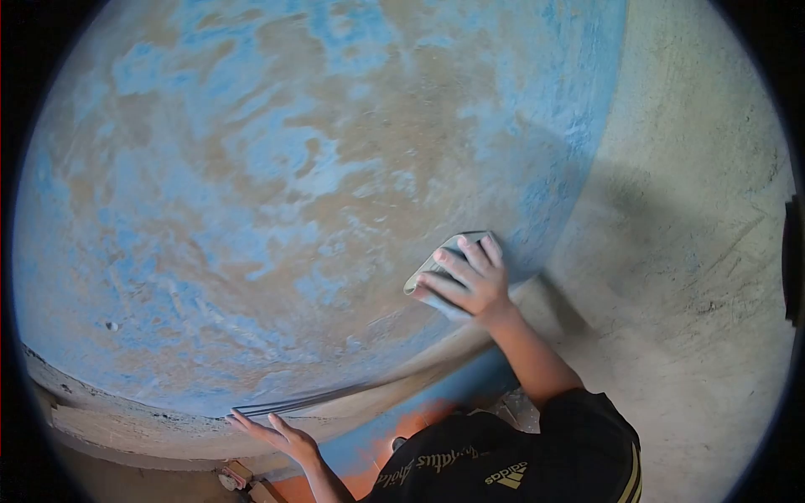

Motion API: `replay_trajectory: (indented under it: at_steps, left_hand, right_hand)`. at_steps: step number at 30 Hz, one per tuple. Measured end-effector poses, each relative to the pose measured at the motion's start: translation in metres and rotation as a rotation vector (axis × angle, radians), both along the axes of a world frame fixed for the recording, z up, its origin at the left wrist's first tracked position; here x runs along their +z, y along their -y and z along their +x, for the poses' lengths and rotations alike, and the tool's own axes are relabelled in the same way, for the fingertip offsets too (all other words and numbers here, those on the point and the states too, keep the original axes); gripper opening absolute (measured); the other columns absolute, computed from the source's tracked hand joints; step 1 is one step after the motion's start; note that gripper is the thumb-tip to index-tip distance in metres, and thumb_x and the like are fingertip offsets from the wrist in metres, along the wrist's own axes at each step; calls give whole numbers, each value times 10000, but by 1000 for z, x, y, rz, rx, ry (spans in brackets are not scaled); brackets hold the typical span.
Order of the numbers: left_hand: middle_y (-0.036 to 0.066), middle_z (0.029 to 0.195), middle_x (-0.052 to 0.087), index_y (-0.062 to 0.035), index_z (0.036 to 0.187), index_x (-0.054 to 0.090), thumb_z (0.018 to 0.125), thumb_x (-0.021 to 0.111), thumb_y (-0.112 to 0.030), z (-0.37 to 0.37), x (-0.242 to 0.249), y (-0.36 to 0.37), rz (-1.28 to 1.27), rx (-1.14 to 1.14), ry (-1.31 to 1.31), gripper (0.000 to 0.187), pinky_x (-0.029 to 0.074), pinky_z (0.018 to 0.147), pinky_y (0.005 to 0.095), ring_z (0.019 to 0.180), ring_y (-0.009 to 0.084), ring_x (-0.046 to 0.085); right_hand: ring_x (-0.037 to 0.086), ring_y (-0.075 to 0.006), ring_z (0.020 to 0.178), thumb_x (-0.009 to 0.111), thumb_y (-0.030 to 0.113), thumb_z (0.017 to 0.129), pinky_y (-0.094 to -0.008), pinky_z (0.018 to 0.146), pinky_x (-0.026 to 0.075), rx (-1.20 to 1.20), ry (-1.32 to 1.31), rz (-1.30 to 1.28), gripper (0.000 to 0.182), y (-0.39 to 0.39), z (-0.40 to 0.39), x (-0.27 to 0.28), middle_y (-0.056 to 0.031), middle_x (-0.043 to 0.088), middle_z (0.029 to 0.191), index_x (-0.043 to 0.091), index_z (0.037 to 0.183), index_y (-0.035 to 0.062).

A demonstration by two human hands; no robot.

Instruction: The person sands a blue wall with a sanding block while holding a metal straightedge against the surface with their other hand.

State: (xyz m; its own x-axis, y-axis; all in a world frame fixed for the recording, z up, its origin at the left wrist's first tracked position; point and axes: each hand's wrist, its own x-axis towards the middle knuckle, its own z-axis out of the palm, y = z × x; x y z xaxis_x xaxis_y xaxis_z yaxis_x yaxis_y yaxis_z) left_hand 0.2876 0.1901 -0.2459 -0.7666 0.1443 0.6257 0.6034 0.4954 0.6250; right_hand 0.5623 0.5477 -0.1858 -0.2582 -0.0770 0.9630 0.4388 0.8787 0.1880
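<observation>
My right hand (474,281) presses a folded, pale grey-green sheet of sandpaper (430,267) flat against a wall (277,151) with worn blue and brown patches. The fingers spread over the back of the sheet, and its left edge curls over. Pale dust coats those fingertips. Lower down on the left, my left hand (285,436) has its fingers stretched out, with the tips right at the wall's bottom edge. Dark thin streaks (293,406) run along the wall beside them.
Bare grey-beige plaster (688,251) covers the surface on the right, beyond the blue edge. Below the wall runs a ledge (134,427). Small brownish blocks (239,474) lie at the lower left, near an orange and blue surface (360,448) below my body.
</observation>
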Motion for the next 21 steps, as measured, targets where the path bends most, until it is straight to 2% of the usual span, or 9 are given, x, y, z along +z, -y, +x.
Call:
replay_trajectory:
  at_steps: [4, 6, 8, 11, 12, 15, 17, 19, 21]
  left_hand:
    - [229, 1702, 77, -120, 1644, 204, 1053, 369, -610, 14, 0, -7, -6, -12, -7, 785, 133, 1223, 654, 1571, 433, 74]
    - [231, 1701, 88, -107, 1639, 219, 1057, 373, -597, 21, -2, -12, 21, -43, 4, 775, 133, 1226, 644, 1572, 430, 76]
    - [231, 1701, 89, -101, 1637, 224, 1058, 374, -594, 28, -4, -13, 19, -56, 38, 775, 129, 1228, 637, 1573, 427, 77]
    - [231, 1702, 89, -98, 1636, 226, 1060, 376, -589, 36, -4, -20, 27, -79, 71, 771, 125, 1228, 631, 1573, 426, 79]
    - [231, 1702, 89, -97, 1636, 226, 1061, 376, -587, 39, -4, -19, 29, -82, 83, 770, 123, 1228, 629, 1573, 426, 80]
    - [235, 1701, 85, -97, 1635, 227, 1067, 383, -571, 42, -6, -19, 35, -106, 81, 757, 133, 1226, 626, 1572, 426, 87]
    - [239, 1701, 80, -96, 1636, 225, 1069, 389, -560, 40, -10, -21, 43, -97, 73, 751, 135, 1225, 623, 1572, 425, 86]
    - [242, 1700, 74, -95, 1636, 223, 1068, 397, -555, 37, -12, -24, 52, -95, 74, 751, 135, 1225, 620, 1573, 424, 84]
    - [245, 1700, 69, -95, 1637, 220, 1065, 408, -555, 39, -13, -25, 74, -89, 93, 759, 133, 1225, 617, 1574, 422, 79]
  right_hand:
    - [443, -488, 1413, 680, 219, 918, -570, 1106, 411, -72, -474, -309, 375, -21, 18, 36, -217, 515, 1514, 690, 1291, 181]
    - [464, -453, 1411, 680, 244, 939, -529, 1113, 418, -39, -506, -292, 363, -23, 16, 35, -214, 518, 1515, 688, 1287, 140]
    - [456, -458, 1414, 652, 221, 953, -552, 1126, 397, -38, -122, 12, 377, -15, 20, 24, -240, 508, 1513, 667, 1289, 51]
    - [472, -412, 1414, 580, 215, 999, -539, 1151, 372, 83, -279, -259, 356, -25, 35, 16, -185, 529, 1512, 671, 1320, 89]
    - [478, -397, 1414, 578, 227, 1005, -534, 1151, 372, 176, -550, -605, 340, -27, 34, 8, -155, 542, 1508, 686, 1319, 150]
    - [454, -387, 1436, 577, 226, 1014, -585, 1136, 363, 51, -506, -417, 365, -21, 26, -2, -167, 543, 1499, 645, 1367, 163]
    - [422, -420, 1450, 574, 197, 1010, -628, 1135, 343, 70, -19, -96, 425, -5, 28, -35, -234, 499, 1519, 584, 1410, 54]
    - [371, -457, 1471, 580, 221, 1011, -627, 1148, 328, -19, -10, -121, 438, -19, 39, -52, -248, 419, 1577, 562, 1417, 58]
    - [349, -470, 1481, 593, 248, 1011, -614, 1147, 339, -54, -349, -328, 407, -33, 44, -49, -214, 398, 1603, 596, 1398, 120]
